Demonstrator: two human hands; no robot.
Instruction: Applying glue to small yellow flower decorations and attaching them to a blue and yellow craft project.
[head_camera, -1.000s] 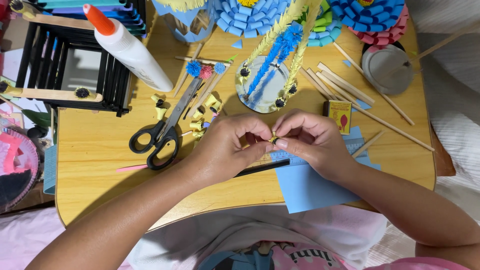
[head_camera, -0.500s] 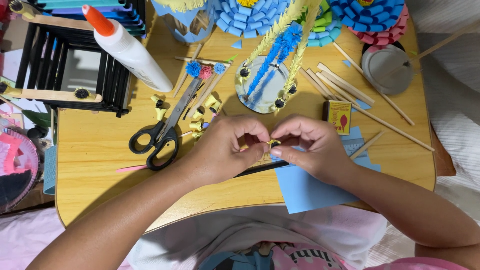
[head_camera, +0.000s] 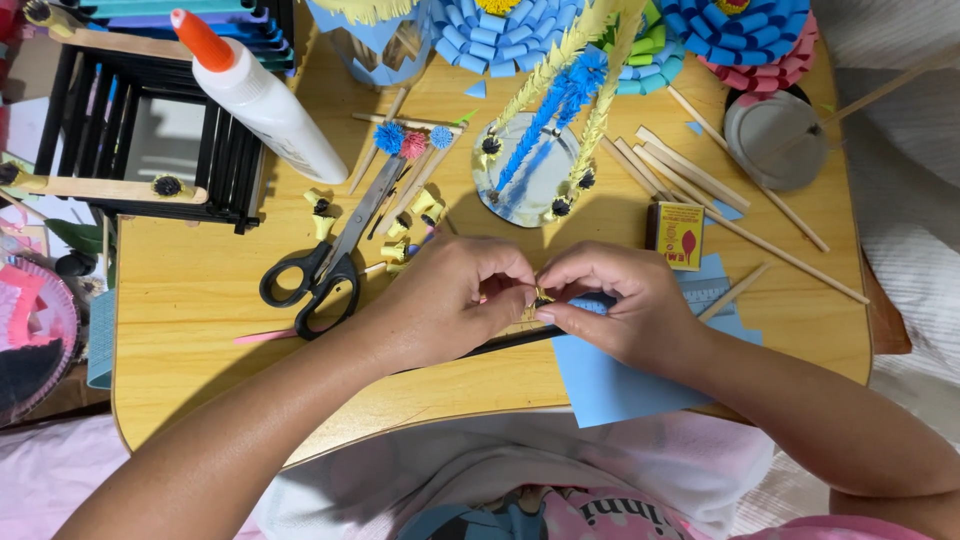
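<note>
Fingertips of the left hand and right hand meet, pinched together on a tiny yellow paper roll above the wooden table. At ten o'clock from the left hand lie black scissors, with a glue bottle at eleven. Blue paper lies under the right hand, a small yellow box at one o'clock.

You get bright, even overhead light. Soft shadows under your left hand, right hand and scissors. Mild glare on glue bottle. Centre sharp; edges slightly stretched, corners softer.
</note>
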